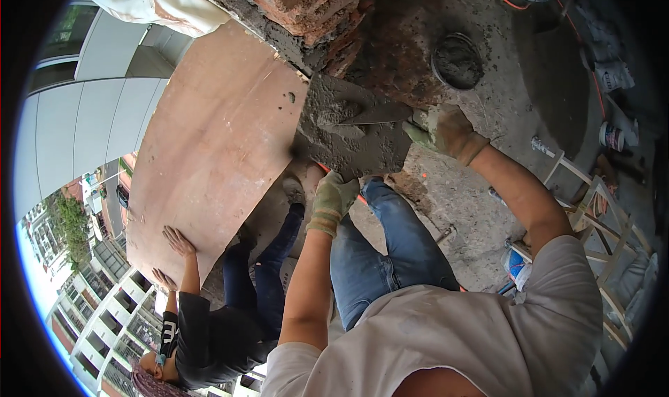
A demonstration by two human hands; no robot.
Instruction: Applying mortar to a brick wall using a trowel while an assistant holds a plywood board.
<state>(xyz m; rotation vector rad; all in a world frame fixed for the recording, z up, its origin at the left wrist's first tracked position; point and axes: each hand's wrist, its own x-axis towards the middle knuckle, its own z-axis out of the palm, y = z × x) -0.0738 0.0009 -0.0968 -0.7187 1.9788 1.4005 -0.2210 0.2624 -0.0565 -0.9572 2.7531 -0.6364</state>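
Observation:
My gloved left hand (336,200) is closed on the near edge of a mortar board (380,151), a flat square plate smeared with grey mortar. In my gloved right hand (449,132) is a pointed trowel (380,114), its blade reaching left over the board and touching or just above a lump of wet mortar (333,110). Both gloves are stained with mortar. The board's far corner is close to the foot of a rough reddish brick wall (306,10). Fingers of the left hand are partly hidden under the board.
A bucket of mortar (458,61) stands on the floor at the far right. To the left, a co-worker (216,338) presses both hands on a large plywood sheet (209,132). Wooden frames (592,209) and an orange cord (592,83) lie rightward; buildings show beyond the left edge.

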